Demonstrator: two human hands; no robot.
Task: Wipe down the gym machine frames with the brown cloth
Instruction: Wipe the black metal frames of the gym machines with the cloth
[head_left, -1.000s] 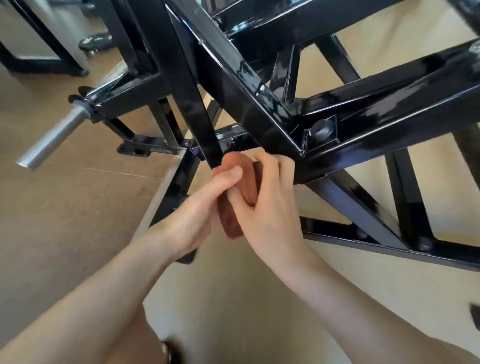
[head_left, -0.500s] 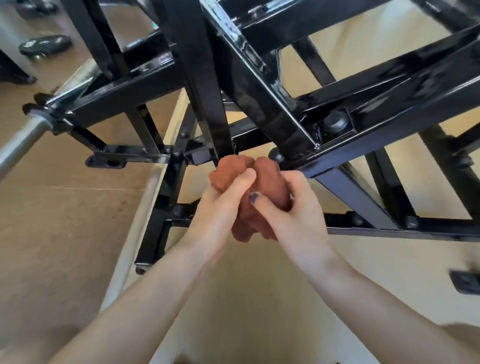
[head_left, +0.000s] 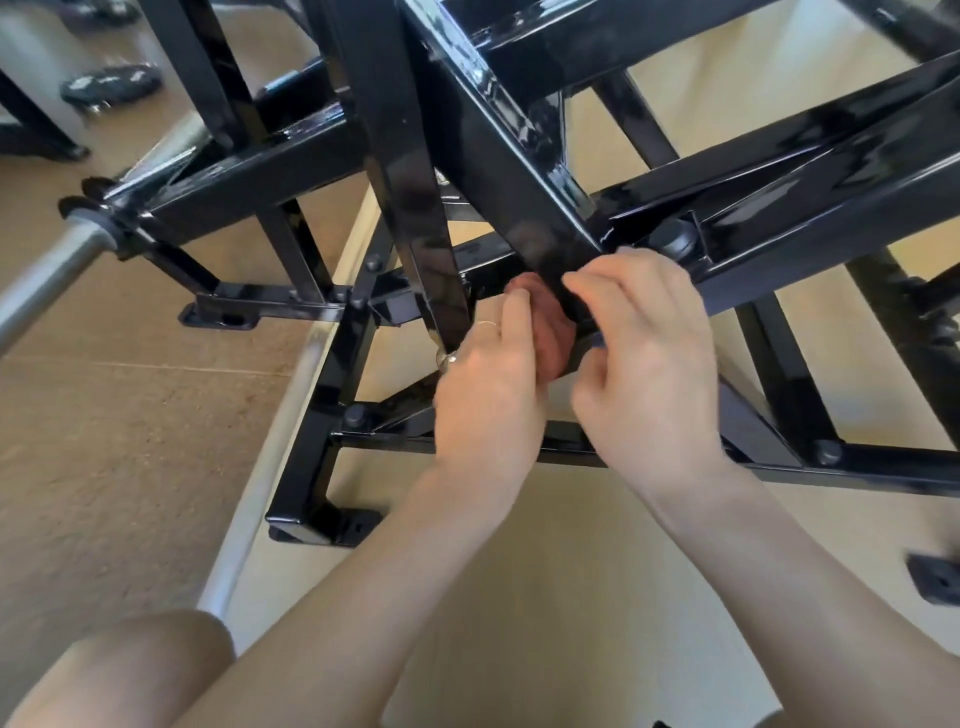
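At the middle of the frame, both hands meet under a sloping black bar (head_left: 498, 171) of the frame (head_left: 779, 171). The left hand (head_left: 488, 395) has its fingers curled around the cloth (head_left: 550, 338), which is bunched between the 2 hands and partly hidden by that bar. The right hand (head_left: 649, 364) pinches the bar's lower edge, thumb bent beneath. A steel sleeve (head_left: 47, 275) juts at left. A floor strip (head_left: 270, 467) runs past the base foot (head_left: 322, 525). A knee (head_left: 124, 670) shows lower left.
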